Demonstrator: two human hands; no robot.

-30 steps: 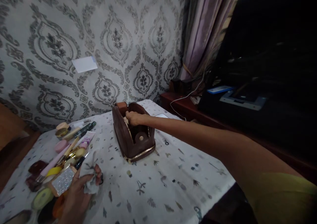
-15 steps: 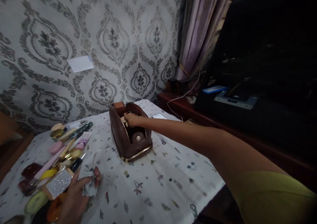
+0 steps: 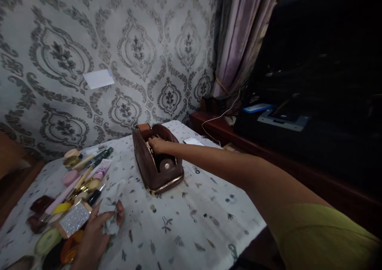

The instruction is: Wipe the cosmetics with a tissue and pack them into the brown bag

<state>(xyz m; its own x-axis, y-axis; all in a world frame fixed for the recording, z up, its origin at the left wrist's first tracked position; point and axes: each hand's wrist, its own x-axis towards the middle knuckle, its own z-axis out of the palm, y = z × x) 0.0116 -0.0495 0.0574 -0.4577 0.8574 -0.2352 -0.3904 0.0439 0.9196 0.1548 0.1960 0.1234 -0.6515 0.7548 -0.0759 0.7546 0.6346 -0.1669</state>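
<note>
An unzipped brown makeup bag (image 3: 143,164) stands on the patterned tablecloth, with a round snap tab showing at its near end. My right hand (image 3: 157,144) reaches into the bag's opening, its fingers curled and closed; a pale bit shows beside them, but I cannot make out what they hold. My left hand (image 3: 95,230) is closed round a crumpled pale wipe (image 3: 111,224), low over the cloth. Just left of that hand lies a glittery silver box (image 3: 74,220) among loose cosmetics, including a pink-and-white tube (image 3: 103,168) and a yellow round item (image 3: 61,208).
A phone (image 3: 193,141) with a lit screen lies behind the bag. A white cable (image 3: 217,119) runs over the dark red furniture (image 3: 198,121) at the right, where a large black screen (image 3: 310,83) stands. Patterned wallpaper (image 3: 167,63) closes off the back.
The view has shifted very slightly. My right hand stays inside the bag with little movement, and my left hand keeps the wipe in almost the same place.
</note>
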